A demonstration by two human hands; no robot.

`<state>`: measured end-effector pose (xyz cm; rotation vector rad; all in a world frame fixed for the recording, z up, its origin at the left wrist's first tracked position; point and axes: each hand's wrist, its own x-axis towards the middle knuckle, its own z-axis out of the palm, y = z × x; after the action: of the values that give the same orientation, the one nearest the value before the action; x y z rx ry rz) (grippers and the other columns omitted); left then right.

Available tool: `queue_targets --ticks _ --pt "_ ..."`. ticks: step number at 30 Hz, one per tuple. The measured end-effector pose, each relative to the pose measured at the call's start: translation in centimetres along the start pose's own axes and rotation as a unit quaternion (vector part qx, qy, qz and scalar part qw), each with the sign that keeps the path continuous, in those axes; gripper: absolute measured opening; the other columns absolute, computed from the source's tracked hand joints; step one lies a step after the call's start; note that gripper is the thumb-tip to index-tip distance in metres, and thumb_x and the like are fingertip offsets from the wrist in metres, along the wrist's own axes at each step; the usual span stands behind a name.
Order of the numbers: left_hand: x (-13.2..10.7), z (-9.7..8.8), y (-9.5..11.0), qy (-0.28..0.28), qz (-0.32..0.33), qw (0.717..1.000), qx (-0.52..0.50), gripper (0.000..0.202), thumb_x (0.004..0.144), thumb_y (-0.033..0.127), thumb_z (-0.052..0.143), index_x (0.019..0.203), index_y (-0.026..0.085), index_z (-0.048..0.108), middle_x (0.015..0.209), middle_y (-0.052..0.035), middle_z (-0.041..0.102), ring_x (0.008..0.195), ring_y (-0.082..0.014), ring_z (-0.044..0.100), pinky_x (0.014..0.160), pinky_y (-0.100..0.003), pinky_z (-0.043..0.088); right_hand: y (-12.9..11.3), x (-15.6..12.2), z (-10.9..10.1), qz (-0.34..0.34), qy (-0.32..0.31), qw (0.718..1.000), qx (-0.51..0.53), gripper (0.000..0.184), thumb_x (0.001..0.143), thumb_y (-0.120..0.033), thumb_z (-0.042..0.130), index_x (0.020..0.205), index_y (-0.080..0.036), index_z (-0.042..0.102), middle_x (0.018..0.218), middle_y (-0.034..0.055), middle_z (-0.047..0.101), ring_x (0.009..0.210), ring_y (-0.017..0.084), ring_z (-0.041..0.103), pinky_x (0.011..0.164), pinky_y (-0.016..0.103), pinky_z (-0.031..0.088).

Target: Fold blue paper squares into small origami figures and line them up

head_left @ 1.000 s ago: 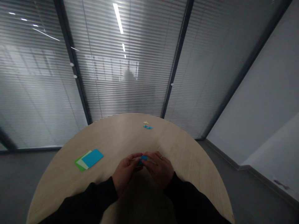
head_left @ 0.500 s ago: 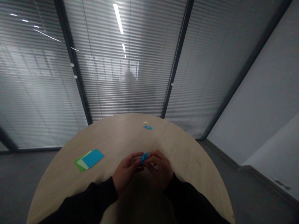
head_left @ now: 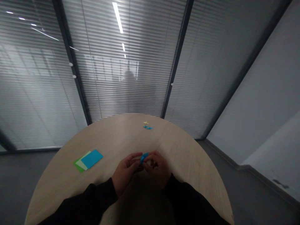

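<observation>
A small piece of folded blue paper is pinched between both hands above the near middle of the table. My left hand grips its left side with thumb and fingers closed. On the other side, my right hand has its fingertips closed on the paper's right edge. Fingers cover part of the paper, so its full shape does not show. Farther off lie small folded paper figures: a pale yellow one and two blue ones, pointed like little birds or stars.
Overlapping paper sheets lie at the left on the round wooden table: a blue sheet on top, pale green and brighter green beneath. Glass panels with blinds stand beyond the far edge. A white wall is at the right.
My right fingers have curled in closer around the folded blue paper, and the paper looks narrower and more tilted. My left hand keeps nearly the same hold. The view has shifted slightly.
</observation>
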<state>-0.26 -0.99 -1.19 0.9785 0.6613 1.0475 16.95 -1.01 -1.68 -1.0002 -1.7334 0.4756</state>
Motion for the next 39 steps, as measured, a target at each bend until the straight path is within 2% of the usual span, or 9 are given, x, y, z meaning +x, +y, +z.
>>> queue_targets --ticks 4,11,14,19,25,28,31,34,39 --pt "0.0 -0.1 -0.2 0.002 -0.003 1.0 0.008 0.05 0.074 0.036 0.079 0.116 0.015 0.061 0.099 -0.0121 0.075 0.091 -0.0239 0.07 0.087 -0.039 0.05 -0.5 -0.1 0.1 0.002 0.008 1.0 -0.03 0.007 0.073 -0.018 0.066 0.078 -0.021 0.069 0.085 0.0029 0.059 0.06 0.011 0.05 0.049 0.02 0.043" --pt "-0.1 0.5 0.2 0.035 0.014 0.996 0.082 0.043 0.076 0.035 0.075 0.11 0.014 0.06 0.091 -0.0099 0.076 0.08 -0.0203 0.069 0.074 -0.033 0.051 -0.6 -0.3 0.8 0.045 0.024 0.999 -0.015 0.005 0.075 -0.016 0.063 0.072 -0.019 0.067 0.074 -0.0009 0.049 0.057 0.01 0.046 0.051 0.022 0.04" --pt "-0.2 0.8 0.4 0.035 0.015 0.995 0.093 0.045 0.075 0.035 0.075 0.112 0.015 0.059 0.088 -0.0087 0.075 0.076 -0.0188 0.068 0.071 -0.032 0.05 -0.7 -0.3 1.2 0.066 0.037 0.997 0.004 0.005 0.076 -0.019 0.063 0.073 -0.018 0.067 0.081 0.0007 0.05 0.056 0.009 0.045 0.048 0.021 0.04" --pt "-0.2 0.9 0.2 0.015 0.017 0.997 0.068 0.047 0.075 0.037 0.076 0.114 0.016 0.059 0.095 -0.0102 0.074 0.084 -0.0217 0.069 0.078 -0.035 0.052 -0.8 -0.4 1.7 0.07 0.051 0.996 0.026 0.009 0.079 -0.023 0.06 0.076 -0.017 0.067 0.099 0.006 0.052 0.057 0.008 0.049 0.047 0.021 0.045" --pt "0.2 0.2 -0.2 0.025 0.009 0.998 0.057 0.041 0.077 0.033 0.075 0.111 0.014 0.062 0.093 -0.0104 0.075 0.084 -0.0211 0.07 0.078 -0.033 0.052 -0.8 -0.4 1.7 -0.001 0.072 0.995 -0.064 0.007 0.077 -0.021 0.062 0.076 -0.018 0.068 0.106 0.0083 0.055 0.057 0.009 0.052 0.05 0.024 0.047" --pt "0.2 0.2 -0.4 0.012 0.008 0.999 0.028 0.038 0.08 0.031 0.073 0.113 0.015 0.062 0.099 -0.0111 0.075 0.091 -0.0222 0.069 0.082 -0.033 0.051 -1.1 -0.6 1.6 -0.066 0.069 0.987 -0.125 0.006 0.081 -0.021 0.061 0.081 -0.02 0.068 0.107 0.0075 0.058 0.068 0.013 0.058 0.059 0.027 0.051" --pt "0.0 0.5 -0.3 0.011 0.003 1.0 -0.023 0.041 0.08 0.034 0.073 0.116 0.017 0.062 0.103 -0.0104 0.074 0.09 -0.0212 0.07 0.081 -0.031 0.051 -1.5 -0.6 1.6 -0.115 0.06 0.981 -0.145 0.008 0.083 -0.019 0.06 0.086 -0.022 0.067 0.104 0.0065 0.061 0.077 0.016 0.062 0.068 0.029 0.052" --pt "-0.2 0.9 -0.1 0.021 -0.008 0.999 -0.045 0.047 0.076 0.035 0.077 0.118 0.019 0.063 0.103 -0.0094 0.075 0.086 -0.0213 0.07 0.079 -0.032 0.052 -1.8 -0.6 1.6 -0.113 0.065 0.981 -0.143 0.008 0.083 -0.019 0.059 0.085 -0.022 0.066 0.1 0.0064 0.062 0.08 0.018 0.063 0.07 0.03 0.052" --pt "-0.1 1.2 0.1 0.022 0.002 1.0 0.009 0.037 0.078 0.039 0.074 0.106 0.015 0.071 0.098 -0.0098 0.076 0.087 -0.0225 0.07 0.085 -0.034 0.051 -1.4 -0.5 1.5 -0.113 0.084 0.966 -0.217 0.009 0.082 -0.022 0.058 0.086 -0.021 0.066 0.1 0.0079 0.064 0.089 0.022 0.061 0.075 0.034 0.05"
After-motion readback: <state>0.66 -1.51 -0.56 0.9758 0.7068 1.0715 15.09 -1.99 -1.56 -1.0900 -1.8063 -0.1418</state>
